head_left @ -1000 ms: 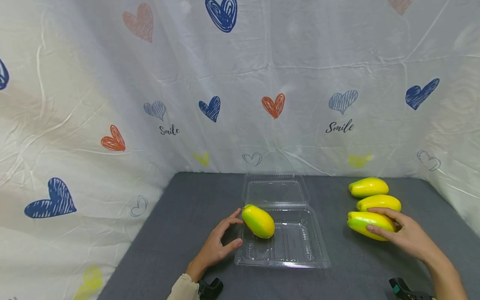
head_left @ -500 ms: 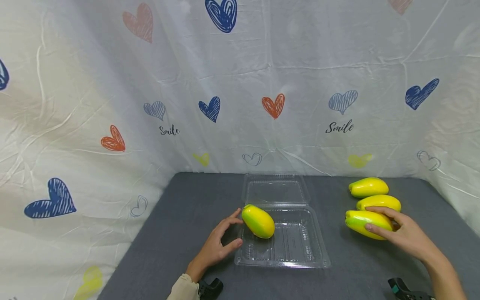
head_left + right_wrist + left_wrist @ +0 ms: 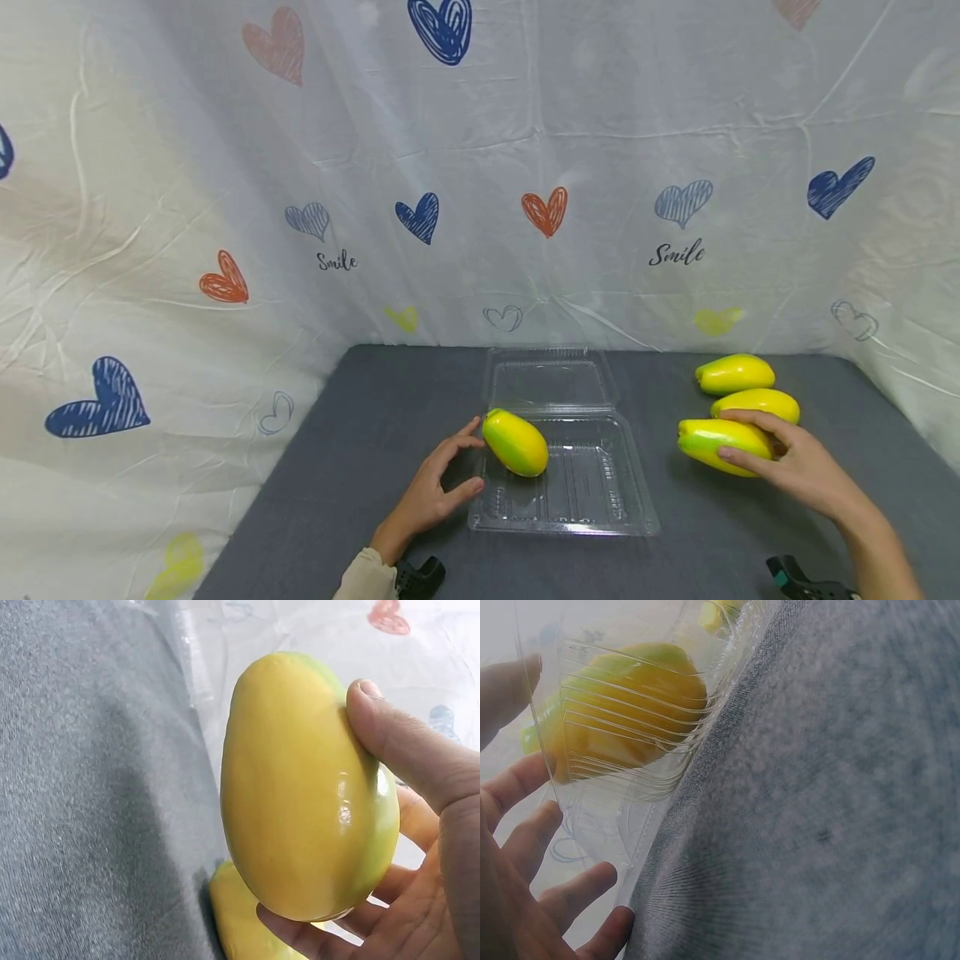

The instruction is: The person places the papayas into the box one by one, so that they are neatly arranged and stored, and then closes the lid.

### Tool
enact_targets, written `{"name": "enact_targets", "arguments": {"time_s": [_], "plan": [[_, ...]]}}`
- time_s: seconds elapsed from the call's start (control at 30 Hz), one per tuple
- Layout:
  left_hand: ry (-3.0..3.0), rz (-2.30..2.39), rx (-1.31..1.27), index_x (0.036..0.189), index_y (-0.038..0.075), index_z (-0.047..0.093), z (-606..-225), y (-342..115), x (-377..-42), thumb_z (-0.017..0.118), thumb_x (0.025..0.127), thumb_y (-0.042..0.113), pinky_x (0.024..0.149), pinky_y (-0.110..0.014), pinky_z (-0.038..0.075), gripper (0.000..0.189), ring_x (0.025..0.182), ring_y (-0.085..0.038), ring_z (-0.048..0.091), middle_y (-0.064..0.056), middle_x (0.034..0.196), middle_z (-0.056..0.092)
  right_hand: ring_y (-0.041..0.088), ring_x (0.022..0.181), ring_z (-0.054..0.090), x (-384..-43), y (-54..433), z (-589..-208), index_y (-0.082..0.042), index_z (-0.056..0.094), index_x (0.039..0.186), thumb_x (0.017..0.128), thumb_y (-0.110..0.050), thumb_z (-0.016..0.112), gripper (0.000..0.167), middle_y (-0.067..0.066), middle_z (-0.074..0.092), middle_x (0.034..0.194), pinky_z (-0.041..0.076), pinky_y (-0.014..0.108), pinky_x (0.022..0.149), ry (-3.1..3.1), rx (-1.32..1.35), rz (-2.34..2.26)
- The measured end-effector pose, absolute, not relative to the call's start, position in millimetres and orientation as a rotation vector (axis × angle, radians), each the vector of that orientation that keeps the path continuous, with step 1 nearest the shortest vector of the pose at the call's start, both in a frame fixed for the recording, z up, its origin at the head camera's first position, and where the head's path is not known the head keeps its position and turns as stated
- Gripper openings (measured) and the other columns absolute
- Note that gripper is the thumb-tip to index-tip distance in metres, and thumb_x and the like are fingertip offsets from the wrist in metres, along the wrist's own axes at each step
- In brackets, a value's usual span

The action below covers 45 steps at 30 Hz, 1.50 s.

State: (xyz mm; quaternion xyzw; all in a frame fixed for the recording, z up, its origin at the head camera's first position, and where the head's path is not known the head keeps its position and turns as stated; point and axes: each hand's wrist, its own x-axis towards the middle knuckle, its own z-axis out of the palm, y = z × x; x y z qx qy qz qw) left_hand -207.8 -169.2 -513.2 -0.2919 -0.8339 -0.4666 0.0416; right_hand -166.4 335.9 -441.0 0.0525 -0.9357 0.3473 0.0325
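Behind the left fingers [image 3: 450, 447], a cream sleeve [image 3: 367, 577] ends near the wrist, a black, curved device [image 3: 422, 577] just beside it. Behind the right fingers [image 3: 412, 752], the forearm [image 3: 879, 546] is bare; another black device [image 3: 812, 587] bears a small teal patch [image 3: 781, 577].

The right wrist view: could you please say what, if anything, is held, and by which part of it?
A yellow fruit, held in the right grip by its sides, toward the wider end.

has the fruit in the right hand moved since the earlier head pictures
Yes. In the head view, the yellow-green fruit in the right hand has shifted left, slightly closer to the clear plastic container.
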Motion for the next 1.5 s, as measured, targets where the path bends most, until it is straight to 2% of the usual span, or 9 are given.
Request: {"name": "enact_targets", "arguments": {"time_s": [0.3, 0.57, 0.87, 1.03, 1.1, 1.33, 1.5], "plan": [[-2.571, -1.446, -0.874, 0.136, 0.034, 0.054, -511, -169, -206, 0.07, 0.096, 0.026, 0.117, -0.066, 0.031, 0.044, 0.154, -0.023, 0.034, 0.006, 0.166, 0.034, -0.007, 0.093, 0.049, -167, 328, -440, -0.016, 0.06, 0.14, 0.092, -0.043, 0.075, 0.057, 0.016, 0.06, 0.137, 0.045, 0.023, 0.07, -2.853, 0.19, 1.049], [-2.579, -1.44, -0.858, 0.136, 0.034, 0.055, -513, -169, -207, 0.07, 0.095, 0.025, 0.117, -0.066, 0.032, 0.045, 0.154, -0.025, 0.035, 0.006, 0.166, 0.034, -0.005, 0.092, 0.05, -168, 323, -441, -0.014, 0.06, 0.14, 0.092, -0.042, 0.075, 0.057, 0.015, 0.06, 0.136, 0.047, 0.023, 0.069, -2.828, 0.199, 1.075], [-2.568, -1.447, -0.867, 0.137, 0.026, 0.056, -512, -168, -207, 0.071, 0.095, 0.022, 0.116, -0.068, 0.03, 0.045, 0.154, -0.027, 0.033, 0.005, 0.166, 0.033, -0.006, 0.092, 0.053, -167, 319, -440, -0.012, 0.06, 0.14, 0.093, -0.037, 0.075, 0.055, 0.014, 0.058, 0.135, 0.049, 0.023, 0.068, -2.795, 0.233, 1.11], [-2.56, -1.44, -0.886, 0.137, 0.025, 0.056, -511, -168, -207, 0.07, 0.096, 0.02, 0.116, -0.069, 0.03, 0.044, 0.154, -0.029, 0.032, 0.003, 0.167, 0.033, -0.006, 0.092, 0.053, -166, 317, -441, -0.013, 0.06, 0.14, 0.094, -0.036, 0.074, 0.053, 0.015, 0.059, 0.134, 0.05, 0.023, 0.068, -2.786, 0.239, 1.126], [-2.56, -1.444, -0.888, 0.137, 0.025, 0.056, -510, -168, -206, 0.07, 0.096, 0.02, 0.116, -0.069, 0.03, 0.044, 0.154, -0.029, 0.032, 0.003, 0.167, 0.033, -0.006, 0.092, 0.053, -166, 316, -442, -0.013, 0.06, 0.14, 0.094, -0.035, 0.075, 0.053, 0.011, 0.06, 0.132, 0.05, 0.023, 0.068, -2.772, 0.242, 1.127], [-2.556, -1.451, -0.887, 0.137, 0.023, 0.056, -510, -168, -206, 0.07, 0.096, 0.02, 0.116, -0.07, 0.03, 0.044, 0.155, -0.029, 0.032, 0.004, 0.167, 0.033, -0.006, 0.094, 0.054, -167, 315, -442, -0.015, 0.06, 0.14, 0.094, -0.032, 0.075, 0.051, -0.025, 0.054, 0.119, 0.052, 0.022, 0.07, -2.715, 0.257, 1.14], [-2.55, -1.438, -0.889, 0.137, 0.025, 0.056, -511, -168, -207, 0.071, 0.095, 0.021, 0.115, -0.069, 0.03, 0.045, 0.154, -0.029, 0.032, 0.003, 0.167, 0.033, -0.007, 0.094, 0.054, -168, 311, -443, -0.015, 0.062, 0.139, 0.093, -0.031, 0.076, 0.05, -0.03, 0.053, 0.118, 0.051, 0.021, 0.071, -2.695, 0.266, 1.14]]}}
